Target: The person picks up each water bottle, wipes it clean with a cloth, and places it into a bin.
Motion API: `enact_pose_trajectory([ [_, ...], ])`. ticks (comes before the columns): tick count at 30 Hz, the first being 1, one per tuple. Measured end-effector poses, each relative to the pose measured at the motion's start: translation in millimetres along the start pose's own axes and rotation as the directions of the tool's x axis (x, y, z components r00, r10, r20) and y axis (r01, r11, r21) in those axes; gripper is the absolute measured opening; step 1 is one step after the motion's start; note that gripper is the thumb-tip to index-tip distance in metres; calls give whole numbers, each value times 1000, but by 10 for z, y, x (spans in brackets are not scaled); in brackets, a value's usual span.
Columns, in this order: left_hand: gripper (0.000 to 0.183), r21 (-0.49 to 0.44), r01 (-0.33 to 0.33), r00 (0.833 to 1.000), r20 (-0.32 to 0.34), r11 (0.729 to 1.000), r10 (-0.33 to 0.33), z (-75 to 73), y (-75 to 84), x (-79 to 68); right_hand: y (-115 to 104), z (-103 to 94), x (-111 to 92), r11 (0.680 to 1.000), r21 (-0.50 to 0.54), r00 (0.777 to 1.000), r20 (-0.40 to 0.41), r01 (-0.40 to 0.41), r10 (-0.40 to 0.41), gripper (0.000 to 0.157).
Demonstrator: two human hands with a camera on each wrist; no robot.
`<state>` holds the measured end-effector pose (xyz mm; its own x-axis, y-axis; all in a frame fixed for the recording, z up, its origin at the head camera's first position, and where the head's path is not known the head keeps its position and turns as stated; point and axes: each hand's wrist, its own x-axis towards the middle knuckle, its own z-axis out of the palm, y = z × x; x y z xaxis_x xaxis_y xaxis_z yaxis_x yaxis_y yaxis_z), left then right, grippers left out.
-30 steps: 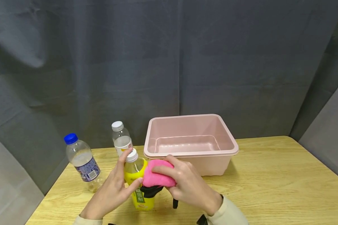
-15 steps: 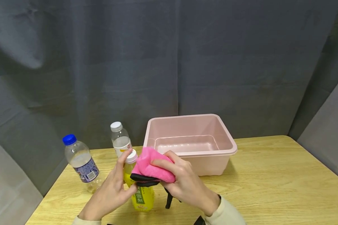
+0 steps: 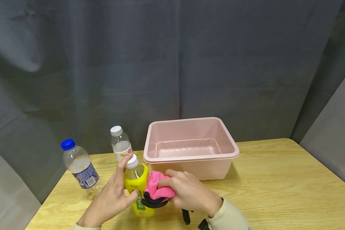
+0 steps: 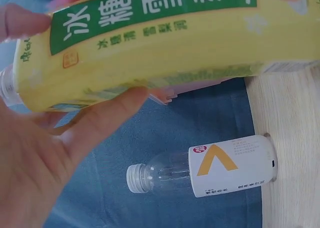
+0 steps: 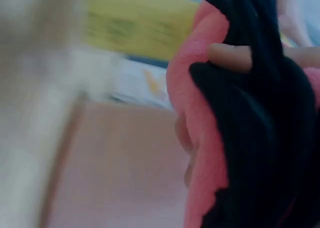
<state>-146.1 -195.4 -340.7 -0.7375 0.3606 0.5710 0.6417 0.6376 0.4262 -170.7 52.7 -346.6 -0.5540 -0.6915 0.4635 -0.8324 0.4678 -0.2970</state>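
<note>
My left hand (image 3: 107,198) grips a yellow-labelled plastic drink bottle (image 3: 136,183) that stands upright on the table, with fingers behind it and the thumb at the front. Its white cap and clear neck show above the label. Bunched in my right hand (image 3: 191,191) is a pink cloth with black edging (image 3: 158,187), pinched between thumb and fingers at the bottle's right side. In the right wrist view, dark folds of the cloth (image 5: 250,138) hang over my fingers. The left wrist view shows the bottle's green label panel (image 4: 150,13) close up.
Behind and right of the bottle sits a pink plastic bin (image 3: 189,159). A white-capped bottle (image 3: 122,147) stands at the back, and a blue-capped bottle (image 3: 86,174) at the left. Black straps (image 3: 186,216) lie below my right hand. A dark curtain (image 3: 172,64) hangs behind the table.
The cloth rose up along the bottle's front, and is now lower and more bunched at its right side, the right hand moving with it. My left hand keeps its hold.
</note>
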Motion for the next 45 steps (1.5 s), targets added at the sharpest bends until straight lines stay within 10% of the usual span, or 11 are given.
enact_pose_trajectory([
  [8, 102, -16, 11, 1000, 13, 1000, -11, -25, -17, -16, -44, 372, -32, 967, -252, 943, 313, -31, 112, 38],
  [14, 105, -36, 43, 999, 23, 998, -43, -11, -6, -28, -18, 436, -67, 952, -304, 922, 359, -33, 147, 41],
  [23, 103, -11, -5, 1000, 3, 1000, 5, -11, -28, -14, -96, 78, 8, 990, -134, 999, -13, 36, -39, 47],
  [36, 102, -55, -21, 1000, 22, 998, 23, -17, -36, -8, -149, 1, 128, 979, 120, 855, -513, 162, -78, 48],
  [45, 103, -45, -24, 1000, 11, 999, 24, -4, -47, -4, -119, 12, 120, 981, 132, 882, -466, 146, -68, 44],
])
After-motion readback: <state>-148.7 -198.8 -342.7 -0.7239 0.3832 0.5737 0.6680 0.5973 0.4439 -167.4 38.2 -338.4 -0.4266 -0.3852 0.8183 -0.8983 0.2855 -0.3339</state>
